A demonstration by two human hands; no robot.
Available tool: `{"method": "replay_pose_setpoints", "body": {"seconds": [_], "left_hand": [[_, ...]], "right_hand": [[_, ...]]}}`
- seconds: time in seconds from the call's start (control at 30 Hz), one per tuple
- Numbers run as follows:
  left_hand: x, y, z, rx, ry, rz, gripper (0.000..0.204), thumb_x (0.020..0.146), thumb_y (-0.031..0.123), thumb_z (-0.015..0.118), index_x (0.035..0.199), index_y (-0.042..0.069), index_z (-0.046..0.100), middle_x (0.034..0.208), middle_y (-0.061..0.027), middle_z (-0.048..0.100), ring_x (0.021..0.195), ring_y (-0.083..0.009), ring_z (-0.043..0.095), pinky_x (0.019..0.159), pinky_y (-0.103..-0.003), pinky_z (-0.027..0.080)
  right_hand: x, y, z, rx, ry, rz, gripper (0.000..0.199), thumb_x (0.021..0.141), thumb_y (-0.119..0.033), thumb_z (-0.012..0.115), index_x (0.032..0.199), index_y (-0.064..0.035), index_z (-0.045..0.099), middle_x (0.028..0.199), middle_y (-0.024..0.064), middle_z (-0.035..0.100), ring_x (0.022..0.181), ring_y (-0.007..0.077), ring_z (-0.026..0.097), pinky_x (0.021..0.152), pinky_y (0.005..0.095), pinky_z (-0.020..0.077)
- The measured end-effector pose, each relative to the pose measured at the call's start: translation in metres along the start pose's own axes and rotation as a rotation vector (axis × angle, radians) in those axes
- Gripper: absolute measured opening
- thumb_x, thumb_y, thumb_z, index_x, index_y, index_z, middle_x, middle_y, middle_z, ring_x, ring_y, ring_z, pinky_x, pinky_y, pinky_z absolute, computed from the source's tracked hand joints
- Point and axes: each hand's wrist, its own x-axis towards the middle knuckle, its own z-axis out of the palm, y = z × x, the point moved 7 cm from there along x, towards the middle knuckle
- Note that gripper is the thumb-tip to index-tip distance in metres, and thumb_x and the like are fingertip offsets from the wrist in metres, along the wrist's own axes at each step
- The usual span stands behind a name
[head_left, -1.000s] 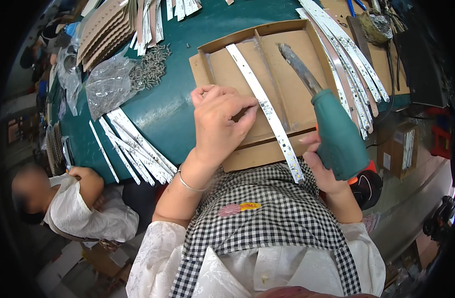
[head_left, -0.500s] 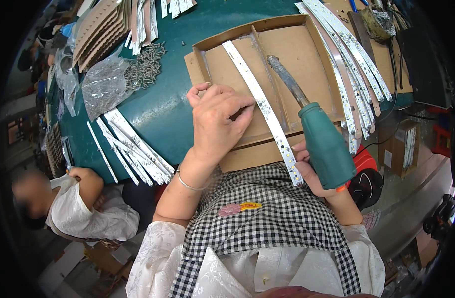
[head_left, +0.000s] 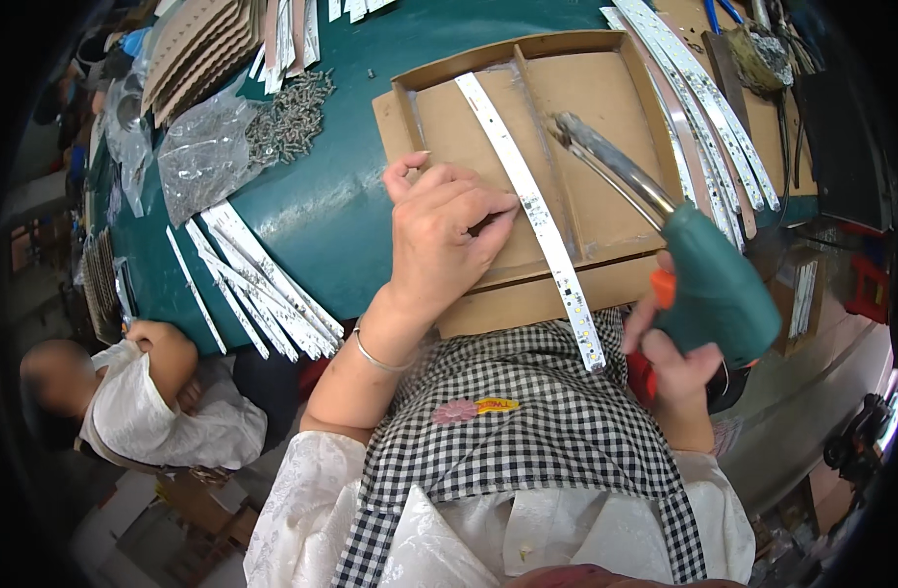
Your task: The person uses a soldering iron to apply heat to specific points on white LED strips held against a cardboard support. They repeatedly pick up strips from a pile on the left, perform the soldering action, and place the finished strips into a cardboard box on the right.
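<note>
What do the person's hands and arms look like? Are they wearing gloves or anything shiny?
No gloves: the left hand and right hand are both bare. There's a thin, shiny, silvery bangle on the left wrist. The white sleeves have a faint pattern and leave the forearms bare.

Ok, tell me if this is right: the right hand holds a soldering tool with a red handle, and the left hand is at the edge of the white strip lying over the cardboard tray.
The handle is green, not red, as the head view shows. The right hand does hold the soldering tool, and the left hand is at the edge of the white strip over the cardboard tray.
</note>
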Motion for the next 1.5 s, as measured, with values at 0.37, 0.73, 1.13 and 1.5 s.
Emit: {"method": "replay_pose_setpoints", "body": {"seconds": [0.37, 0.73, 1.13, 1.5], "left_hand": [[-0.003, -0.004, 0.003, -0.048, 0.047, -0.010, 0.010, 0.069, 0.007, 0.081, 0.075, 0.013, 0.075, 0.065, 0.0023, 0.064, 0.077, -0.0150, 0.063, 0.095, -0.046, 0.034], [-0.003, -0.003, 0.003, -0.006, 0.015, -0.009, 0.014, 0.070, 0.005, 0.083, 0.078, 0.014, 0.075, 0.071, 0.0029, 0.068, 0.078, -0.0135, 0.065, 0.095, -0.041, 0.036], [-0.003, -0.004, 0.004, -0.024, 0.031, -0.007, 0.012, 0.069, 0.006, 0.082, 0.076, 0.013, 0.075, 0.068, 0.0028, 0.067, 0.077, -0.0137, 0.064, 0.096, -0.043, 0.036], [-0.004, -0.005, 0.003, -0.015, 0.036, -0.007, 0.014, 0.070, 0.006, 0.083, 0.078, 0.014, 0.075, 0.070, 0.0035, 0.068, 0.077, -0.0127, 0.065, 0.095, -0.041, 0.036]], "right_hand": [[-0.023, -0.005, -0.025, 0.127, 0.004, 0.199, 0.066, 0.083, -0.004, 0.076, 0.139, 0.0097, 0.043, 0.132, 0.0259, 0.055, 0.069, 0.0186, 0.062, 0.053, 0.0301, 0.0541], [-0.015, -0.007, -0.022, 0.138, 0.004, 0.250, 0.057, 0.084, 0.001, 0.072, 0.134, 0.0092, 0.046, 0.103, 0.0187, 0.060, 0.066, 0.0185, 0.062, 0.055, 0.0303, 0.0560], [-0.010, -0.009, -0.022, 0.120, 0.013, 0.261, 0.057, 0.084, -0.002, 0.072, 0.131, 0.0098, 0.043, 0.093, 0.0169, 0.057, 0.062, 0.0184, 0.060, 0.049, 0.0299, 0.0547], [-0.010, -0.011, -0.039, 0.209, 0.089, 0.193, 0.074, 0.082, -0.012, 0.078, 0.138, 0.0137, 0.037, 0.103, 0.0211, 0.055, 0.057, 0.0162, 0.055, 0.045, 0.0292, 0.0528]]}}
